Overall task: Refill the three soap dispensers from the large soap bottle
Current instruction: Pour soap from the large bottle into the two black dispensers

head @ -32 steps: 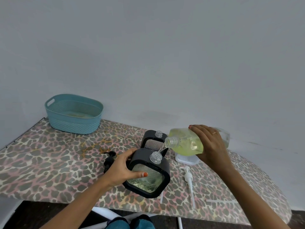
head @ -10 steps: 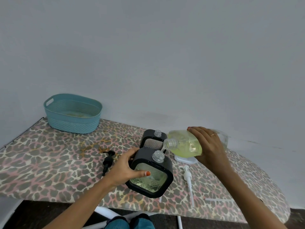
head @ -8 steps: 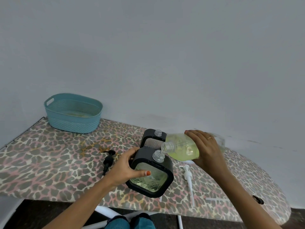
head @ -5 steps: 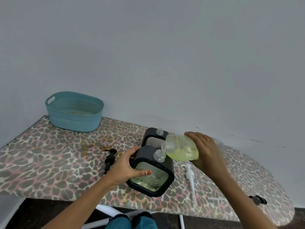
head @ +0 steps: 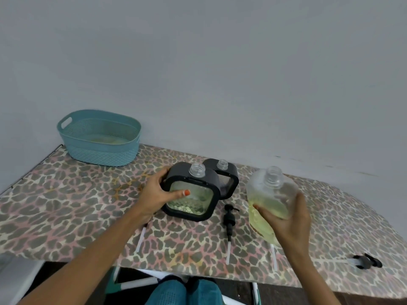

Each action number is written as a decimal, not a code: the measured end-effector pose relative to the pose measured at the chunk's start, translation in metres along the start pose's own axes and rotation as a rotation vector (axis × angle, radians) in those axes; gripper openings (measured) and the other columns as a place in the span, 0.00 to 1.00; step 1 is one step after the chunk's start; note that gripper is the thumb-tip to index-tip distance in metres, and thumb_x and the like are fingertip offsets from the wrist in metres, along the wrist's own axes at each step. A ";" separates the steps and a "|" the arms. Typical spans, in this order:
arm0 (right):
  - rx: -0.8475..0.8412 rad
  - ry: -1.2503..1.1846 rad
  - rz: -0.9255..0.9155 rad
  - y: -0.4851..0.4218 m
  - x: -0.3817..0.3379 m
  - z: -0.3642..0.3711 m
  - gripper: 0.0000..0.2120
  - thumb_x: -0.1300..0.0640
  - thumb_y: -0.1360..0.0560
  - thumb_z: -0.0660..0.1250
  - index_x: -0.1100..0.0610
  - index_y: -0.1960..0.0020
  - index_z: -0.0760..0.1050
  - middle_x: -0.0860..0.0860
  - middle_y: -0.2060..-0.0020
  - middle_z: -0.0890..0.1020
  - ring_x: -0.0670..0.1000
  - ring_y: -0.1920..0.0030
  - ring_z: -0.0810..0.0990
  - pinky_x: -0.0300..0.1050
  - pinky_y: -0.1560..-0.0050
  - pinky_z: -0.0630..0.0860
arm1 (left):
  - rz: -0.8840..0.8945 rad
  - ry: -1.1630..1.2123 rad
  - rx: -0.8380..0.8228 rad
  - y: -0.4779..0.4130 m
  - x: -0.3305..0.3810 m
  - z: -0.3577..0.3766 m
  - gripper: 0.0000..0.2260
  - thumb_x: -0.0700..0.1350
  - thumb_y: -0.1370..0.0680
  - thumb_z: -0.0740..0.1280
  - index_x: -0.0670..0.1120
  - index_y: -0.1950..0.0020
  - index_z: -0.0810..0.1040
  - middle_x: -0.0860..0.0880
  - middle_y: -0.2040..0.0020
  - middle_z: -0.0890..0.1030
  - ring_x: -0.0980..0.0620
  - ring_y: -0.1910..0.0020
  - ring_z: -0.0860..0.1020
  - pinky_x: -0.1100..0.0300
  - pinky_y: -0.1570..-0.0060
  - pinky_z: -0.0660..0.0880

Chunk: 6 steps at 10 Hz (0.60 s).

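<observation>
My left hand (head: 157,193) grips the near black-framed square soap dispenser (head: 193,192), which holds some green soap and has an open clear neck. A second black dispenser (head: 226,177) stands just behind it, also uncapped. My right hand (head: 288,219) holds the large clear soap bottle (head: 269,194) upright to the right of the dispensers; its mouth is open and yellow-green soap fills its lower part. I cannot see a third dispenser.
A black pump head (head: 229,219) with a white tube lies between dispenser and bottle. Another pump (head: 363,261) lies near the right front edge, and a white tube (head: 141,237) lies under my left forearm. A teal basket (head: 99,137) stands at the back left of the leopard-print board (head: 66,205).
My right hand has swung the large bottle away from the dispenser's neck and turned it upright at the right. The dispenser now stands more upright in my left hand.
</observation>
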State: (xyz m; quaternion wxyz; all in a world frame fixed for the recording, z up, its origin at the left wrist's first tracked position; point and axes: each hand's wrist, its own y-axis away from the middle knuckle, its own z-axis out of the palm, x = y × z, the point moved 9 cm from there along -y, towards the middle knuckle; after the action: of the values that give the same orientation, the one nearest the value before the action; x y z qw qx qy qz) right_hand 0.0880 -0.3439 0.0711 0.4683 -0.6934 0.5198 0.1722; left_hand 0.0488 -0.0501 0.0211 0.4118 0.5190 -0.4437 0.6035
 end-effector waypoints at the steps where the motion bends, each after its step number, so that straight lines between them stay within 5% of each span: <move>1: 0.091 -0.121 0.144 0.014 0.022 -0.003 0.33 0.61 0.41 0.79 0.55 0.41 0.68 0.51 0.49 0.75 0.53 0.50 0.75 0.37 0.57 0.71 | 0.003 -0.026 0.049 -0.017 -0.005 -0.013 0.22 0.40 0.41 0.75 0.50 0.49 0.74 0.59 0.61 0.83 0.67 0.60 0.80 0.73 0.62 0.76; 2: 0.160 -0.202 0.243 0.028 0.041 -0.001 0.31 0.62 0.41 0.79 0.52 0.44 0.67 0.50 0.51 0.75 0.53 0.51 0.75 0.37 0.57 0.71 | 0.013 -0.046 0.101 -0.036 -0.009 -0.027 0.23 0.32 0.36 0.73 0.47 0.45 0.73 0.55 0.54 0.79 0.68 0.59 0.79 0.73 0.60 0.76; 4: 0.253 -0.240 0.356 0.049 0.059 0.002 0.27 0.62 0.40 0.79 0.41 0.55 0.66 0.49 0.54 0.76 0.52 0.52 0.75 0.41 0.53 0.72 | -0.026 -0.031 0.157 -0.070 -0.020 -0.052 0.24 0.32 0.36 0.72 0.48 0.45 0.72 0.52 0.53 0.78 0.57 0.53 0.78 0.64 0.54 0.79; 5: 0.250 -0.226 0.349 0.049 0.058 0.002 0.29 0.62 0.41 0.79 0.38 0.55 0.66 0.44 0.55 0.76 0.50 0.52 0.75 0.24 0.58 0.72 | -0.059 -0.033 0.146 -0.081 -0.030 -0.062 0.30 0.37 0.40 0.74 0.44 0.39 0.71 0.51 0.51 0.79 0.55 0.50 0.78 0.63 0.51 0.78; 6: 0.162 -0.216 0.365 0.047 0.064 0.010 0.34 0.42 0.47 0.80 0.48 0.45 0.71 0.53 0.49 0.77 0.53 0.49 0.77 0.20 0.58 0.70 | -0.084 -0.039 0.155 -0.089 -0.043 -0.070 0.30 0.35 0.38 0.73 0.43 0.37 0.71 0.51 0.50 0.78 0.54 0.49 0.77 0.64 0.50 0.78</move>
State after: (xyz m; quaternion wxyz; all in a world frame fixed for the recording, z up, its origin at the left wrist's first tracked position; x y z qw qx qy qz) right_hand 0.0744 -0.3726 -0.0023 0.5366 -0.5255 0.5955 0.2851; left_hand 0.1206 0.0394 -0.0164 0.3865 0.5790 -0.3814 0.6082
